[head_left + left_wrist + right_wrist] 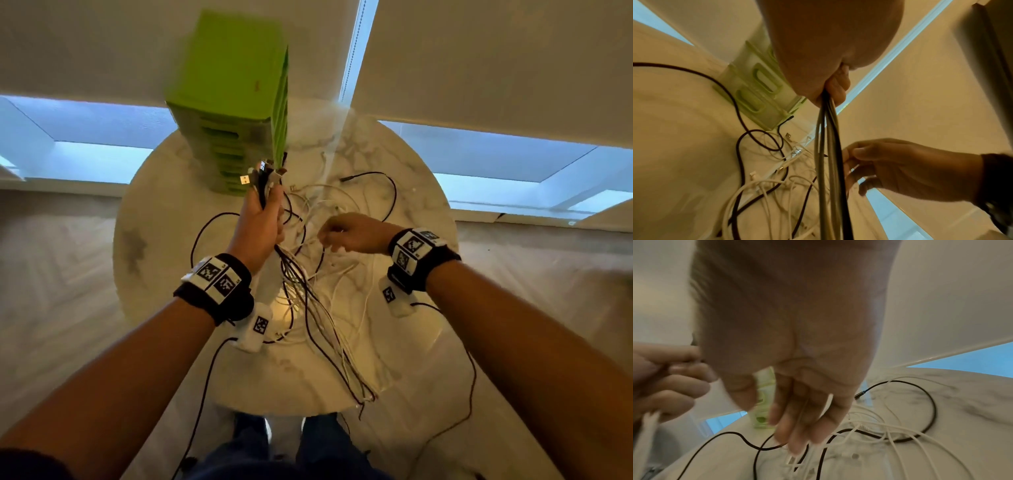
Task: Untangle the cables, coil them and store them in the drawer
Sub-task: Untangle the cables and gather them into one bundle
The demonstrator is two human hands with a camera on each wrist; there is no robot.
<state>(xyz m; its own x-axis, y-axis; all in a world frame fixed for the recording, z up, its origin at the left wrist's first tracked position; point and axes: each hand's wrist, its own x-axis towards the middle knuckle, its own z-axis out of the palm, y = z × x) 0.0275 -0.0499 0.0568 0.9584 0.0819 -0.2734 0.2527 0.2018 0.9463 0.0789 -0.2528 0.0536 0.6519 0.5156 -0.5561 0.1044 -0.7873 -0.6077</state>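
Observation:
My left hand (263,219) is raised over the round marble table (164,240), gripping a bundle of black and white cables (308,298) upright in its fist. Connector ends (260,171) stick out above the fist, and the strands trail down to the near table edge. In the left wrist view the bundle (830,146) drops from the curled fingers (838,87). My right hand (342,233) hovers over the loose tangle (329,205), fingers loosely curled and pointing down beside the bundle; no cable is plainly held. A green drawer unit (233,85) stands at the table's far left, drawers closed.
A black cable (387,192) loops across the far right of the table. Some bundle ends (366,401) hang over the near edge. My legs (308,452) stand against the table. Window sills and blinds lie behind it, with pale floor on both sides.

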